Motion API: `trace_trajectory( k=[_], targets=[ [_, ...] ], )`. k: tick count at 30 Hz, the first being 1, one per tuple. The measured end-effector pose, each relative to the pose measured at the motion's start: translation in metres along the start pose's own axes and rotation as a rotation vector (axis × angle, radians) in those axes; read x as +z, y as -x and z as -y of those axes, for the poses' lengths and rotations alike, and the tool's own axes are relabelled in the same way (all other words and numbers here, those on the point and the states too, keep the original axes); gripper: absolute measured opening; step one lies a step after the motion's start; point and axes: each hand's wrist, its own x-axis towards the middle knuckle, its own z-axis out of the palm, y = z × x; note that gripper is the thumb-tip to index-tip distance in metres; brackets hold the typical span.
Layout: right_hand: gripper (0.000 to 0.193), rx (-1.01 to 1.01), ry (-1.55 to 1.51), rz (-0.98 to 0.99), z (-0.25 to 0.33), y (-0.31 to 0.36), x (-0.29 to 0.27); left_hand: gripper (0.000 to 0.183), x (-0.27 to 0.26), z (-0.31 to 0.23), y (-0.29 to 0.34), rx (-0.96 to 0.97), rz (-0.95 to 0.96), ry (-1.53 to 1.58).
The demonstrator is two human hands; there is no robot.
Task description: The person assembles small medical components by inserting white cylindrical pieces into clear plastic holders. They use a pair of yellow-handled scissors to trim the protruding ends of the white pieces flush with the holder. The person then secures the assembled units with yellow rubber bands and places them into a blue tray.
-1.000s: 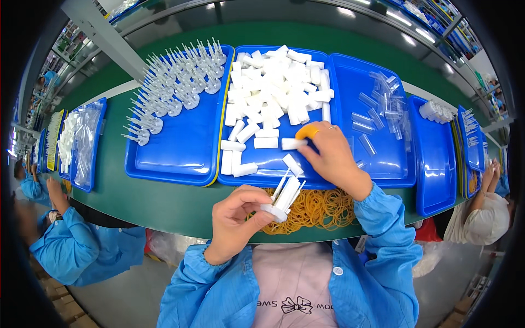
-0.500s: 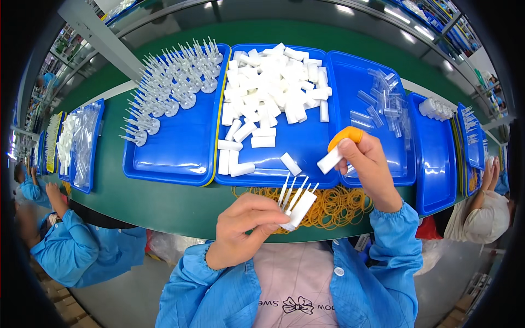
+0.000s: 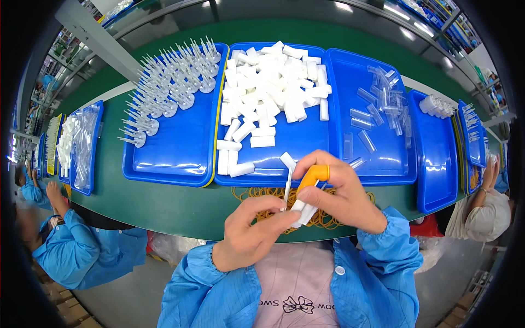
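White pegged piece [image 3: 308, 212] between both hands [image 3: 246, 232]

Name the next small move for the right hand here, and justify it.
Probably ease the white block down with the right hand while the left hand steadies the pronged piece: the orange-covered finger is at the block, the left hand grips the piece low, and one nearby prong stands bare.

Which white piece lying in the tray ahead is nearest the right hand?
The lone white piece by the blue tray's near rim, just left of the right hand; the other pieces lie farther off.
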Motion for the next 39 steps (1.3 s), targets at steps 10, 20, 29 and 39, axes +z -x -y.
trace_trajectory(
  k=[10, 20, 29, 39],
  targets=[
    [0.022, 0.041, -0.009, -0.124, 0.003, 0.009, -0.022, 0.018, 0.003, 0.022, 0.013, -0.507, -0.013, 0.775],
    [0.036, 0.400, -0.574, -0.006, 0.002, 0.009, -0.013, 0.016, 0.002, 0.024, 0.008, -0.527, -0.053, 0.949],
    [0.022, 0.473, -0.509, 0.122, 0.004, 0.003, -0.011, 0.017, 0.003, 0.025, 0.011, -0.502, -0.137, 0.848],
    [0.023, 0.392, -0.152, 0.028, -0.004, -0.007, -0.015, 0.017, -0.001, 0.025, 0.006, -0.496, -0.289, 0.733]
  ],
)
